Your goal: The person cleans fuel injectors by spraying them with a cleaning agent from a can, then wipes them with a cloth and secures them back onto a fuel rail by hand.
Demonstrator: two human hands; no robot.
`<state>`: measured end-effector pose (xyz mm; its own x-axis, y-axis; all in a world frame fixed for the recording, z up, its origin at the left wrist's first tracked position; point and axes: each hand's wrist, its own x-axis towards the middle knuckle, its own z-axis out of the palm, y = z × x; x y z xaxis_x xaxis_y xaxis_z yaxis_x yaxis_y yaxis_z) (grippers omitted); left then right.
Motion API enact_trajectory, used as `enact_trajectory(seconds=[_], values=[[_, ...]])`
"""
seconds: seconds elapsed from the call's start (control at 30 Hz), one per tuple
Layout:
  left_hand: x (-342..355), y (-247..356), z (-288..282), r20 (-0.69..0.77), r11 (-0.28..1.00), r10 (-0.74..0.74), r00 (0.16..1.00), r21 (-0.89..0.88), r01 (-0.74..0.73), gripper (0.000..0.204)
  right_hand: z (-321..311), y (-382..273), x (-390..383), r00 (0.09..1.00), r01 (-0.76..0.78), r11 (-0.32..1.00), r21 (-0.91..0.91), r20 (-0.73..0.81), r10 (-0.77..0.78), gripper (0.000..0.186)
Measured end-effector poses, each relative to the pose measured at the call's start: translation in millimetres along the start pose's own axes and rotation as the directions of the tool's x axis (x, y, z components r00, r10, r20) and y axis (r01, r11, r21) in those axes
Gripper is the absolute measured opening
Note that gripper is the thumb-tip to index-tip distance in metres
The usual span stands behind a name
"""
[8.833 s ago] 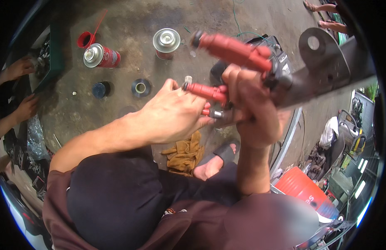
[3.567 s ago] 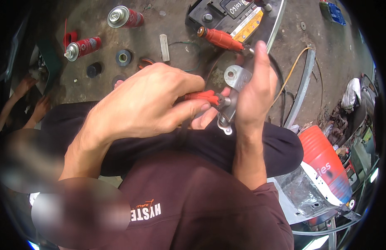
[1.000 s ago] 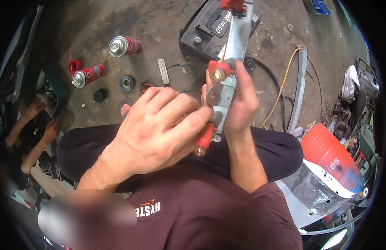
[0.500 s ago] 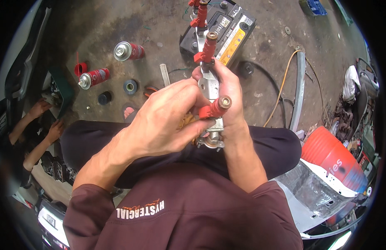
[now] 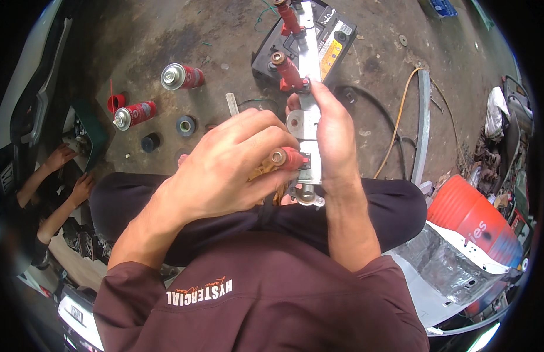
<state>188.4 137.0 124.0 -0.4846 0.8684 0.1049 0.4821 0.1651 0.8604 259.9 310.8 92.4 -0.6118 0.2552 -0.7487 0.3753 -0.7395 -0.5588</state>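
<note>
We hold a metal rail (image 5: 310,88) upright over our lap, its far end reaching above the black battery (image 5: 336,35) on the concrete floor (image 5: 137,35). Our right hand (image 5: 336,138) wraps the rail from the right, fingers pressed together along its side and the thumb laid against its face. Our left hand (image 5: 225,170) comes in from the left, its fingers curled and pinching the red injector (image 5: 288,158) nearest us, which sits in the rail just left of it. Two more red injectors (image 5: 288,70) stick out to the left farther up the rail, one near the middle and one at the far end over the battery.

On the floor to the left lie two spray cans (image 5: 181,76) with red bodies, near a red cap (image 5: 116,102) and two small dark rings (image 5: 185,125). A yellow cable (image 5: 401,117) and a grey bar (image 5: 423,126) lie to the right, and a red drum (image 5: 474,220) sits near right. At the far left edge, another person's hands (image 5: 72,176) rest apart from ours.
</note>
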Motion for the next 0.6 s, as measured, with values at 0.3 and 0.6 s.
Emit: enact_trajectory(seconds=[0.3, 0.6], values=[[-10.4, -4.3, 10.8, 0.005, 0.996, 0.072, 0.997, 0.05, -0.072, 0.046, -1.4, 3.7, 3.6, 0.999, 0.008, 0.993, -0.116, 0.041, -0.003, 0.046], [-8.3, 13.4, -15.5, 0.13, 0.97, -0.017, 0.991, 0.244, -0.016, 0.043, -2.1, -10.6, -2.8, 0.96, 0.208, 0.803, -0.559, -0.039, -0.276, 0.059]])
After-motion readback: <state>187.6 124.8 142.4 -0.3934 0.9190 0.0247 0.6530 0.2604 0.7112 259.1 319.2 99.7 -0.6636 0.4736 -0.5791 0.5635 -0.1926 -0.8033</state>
